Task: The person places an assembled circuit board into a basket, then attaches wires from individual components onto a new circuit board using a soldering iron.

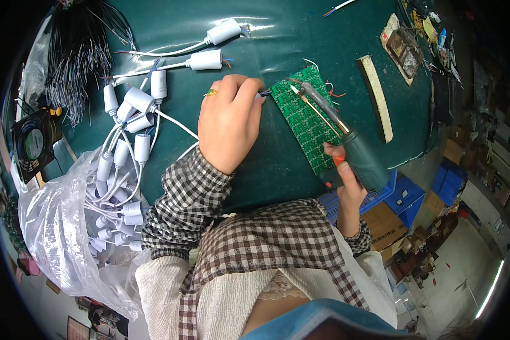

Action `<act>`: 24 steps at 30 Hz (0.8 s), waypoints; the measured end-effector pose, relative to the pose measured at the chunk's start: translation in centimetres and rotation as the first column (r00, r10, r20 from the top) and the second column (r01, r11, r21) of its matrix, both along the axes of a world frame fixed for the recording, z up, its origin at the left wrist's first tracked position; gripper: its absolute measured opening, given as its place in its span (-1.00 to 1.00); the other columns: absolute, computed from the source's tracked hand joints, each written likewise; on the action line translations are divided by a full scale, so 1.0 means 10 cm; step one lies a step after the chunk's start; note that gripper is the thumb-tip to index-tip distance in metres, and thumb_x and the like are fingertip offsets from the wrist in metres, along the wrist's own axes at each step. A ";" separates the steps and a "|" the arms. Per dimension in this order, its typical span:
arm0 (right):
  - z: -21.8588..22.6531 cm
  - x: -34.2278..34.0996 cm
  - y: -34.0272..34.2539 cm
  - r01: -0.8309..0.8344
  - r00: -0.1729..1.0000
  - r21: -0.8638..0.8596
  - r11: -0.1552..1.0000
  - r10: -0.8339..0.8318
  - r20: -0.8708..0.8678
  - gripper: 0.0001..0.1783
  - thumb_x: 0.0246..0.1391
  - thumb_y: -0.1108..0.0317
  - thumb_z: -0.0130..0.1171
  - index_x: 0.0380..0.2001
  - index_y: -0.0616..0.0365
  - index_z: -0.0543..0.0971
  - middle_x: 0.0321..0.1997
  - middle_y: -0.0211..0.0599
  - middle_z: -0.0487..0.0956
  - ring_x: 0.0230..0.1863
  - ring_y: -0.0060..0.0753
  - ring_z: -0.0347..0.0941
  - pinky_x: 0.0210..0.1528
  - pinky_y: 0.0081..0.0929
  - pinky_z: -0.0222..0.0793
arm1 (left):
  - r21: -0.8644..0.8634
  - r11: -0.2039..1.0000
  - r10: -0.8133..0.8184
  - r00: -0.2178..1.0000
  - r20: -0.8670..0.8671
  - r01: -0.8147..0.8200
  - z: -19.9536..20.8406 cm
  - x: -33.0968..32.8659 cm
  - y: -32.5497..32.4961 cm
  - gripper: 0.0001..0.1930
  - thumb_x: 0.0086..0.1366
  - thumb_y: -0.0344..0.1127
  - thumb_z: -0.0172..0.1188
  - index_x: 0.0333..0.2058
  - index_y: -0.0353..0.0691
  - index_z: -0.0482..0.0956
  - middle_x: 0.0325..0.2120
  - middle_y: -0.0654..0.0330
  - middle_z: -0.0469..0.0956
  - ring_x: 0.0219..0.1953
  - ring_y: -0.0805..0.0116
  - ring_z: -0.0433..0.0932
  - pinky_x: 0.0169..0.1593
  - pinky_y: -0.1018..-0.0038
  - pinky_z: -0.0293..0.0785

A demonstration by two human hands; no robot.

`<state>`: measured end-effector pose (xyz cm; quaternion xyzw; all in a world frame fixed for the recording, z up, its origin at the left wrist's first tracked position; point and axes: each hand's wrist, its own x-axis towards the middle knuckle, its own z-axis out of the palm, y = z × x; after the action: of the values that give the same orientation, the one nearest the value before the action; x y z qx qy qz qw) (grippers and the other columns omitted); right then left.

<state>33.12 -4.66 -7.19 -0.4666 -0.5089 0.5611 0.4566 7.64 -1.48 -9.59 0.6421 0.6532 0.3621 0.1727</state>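
Note:
My left hand is closed round a white cable end, mostly hidden under the fingers. Its thin dark wires reach the left edge of a green circuit board panel, which lies slanted on the table. In my right hand is a soldering gun with a dark green body and a red trigger. Its long metal tip lies over the upper part of the panel, close to the wires. A thin pointed rod beside the tip also extends over the board. Red and white wires stick out at the panel's right side.
White cylindrical connectors with cables lie left, some spilling from a clear plastic bag. A bundle of black wires and a small fan stand far left. Right are a pale curved strip and a stained block.

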 end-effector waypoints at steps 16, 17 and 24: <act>-0.04 0.15 -0.15 -0.068 0.944 -0.026 0.997 0.073 0.321 -0.41 -0.07 0.45 0.50 0.07 0.39 0.55 -0.05 -0.04 0.67 -0.02 -0.21 0.64 0.07 -0.26 0.53 | -0.103 0.995 0.017 0.989 0.149 -0.001 -0.09 -0.02 0.11 -0.90 0.11 -0.42 0.29 -0.38 -0.27 0.59 -0.24 0.09 0.48 -0.14 0.00 0.47 -0.13 0.15 0.37; -0.05 0.15 -0.16 -0.052 0.933 -0.010 0.999 0.053 0.356 -0.40 -0.09 0.43 0.53 0.06 0.37 0.57 -0.05 -0.05 0.68 -0.05 -0.22 0.65 0.05 -0.27 0.53 | -0.103 0.995 0.017 0.989 0.149 -0.002 -0.09 -0.03 0.12 -0.90 0.11 -0.42 0.29 -0.38 -0.27 0.59 -0.24 0.09 0.48 -0.14 0.00 0.47 -0.13 0.15 0.37; 0.03 0.07 -0.17 -0.069 0.863 0.018 0.997 0.050 0.503 -0.39 -0.16 0.39 0.57 0.01 0.32 0.60 -0.08 -0.07 0.68 -0.13 -0.18 0.65 -0.01 -0.28 0.52 | -0.148 0.988 -0.006 0.984 0.177 0.033 -0.08 -0.07 0.17 -0.93 0.09 -0.43 0.26 -0.45 -0.30 0.59 -0.26 0.03 0.48 -0.14 -0.06 0.49 -0.10 0.14 0.41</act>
<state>33.87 -6.36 -6.84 -0.5723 -0.6341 0.4251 0.2993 6.95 0.18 -10.43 0.5992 0.6545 0.3654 0.2811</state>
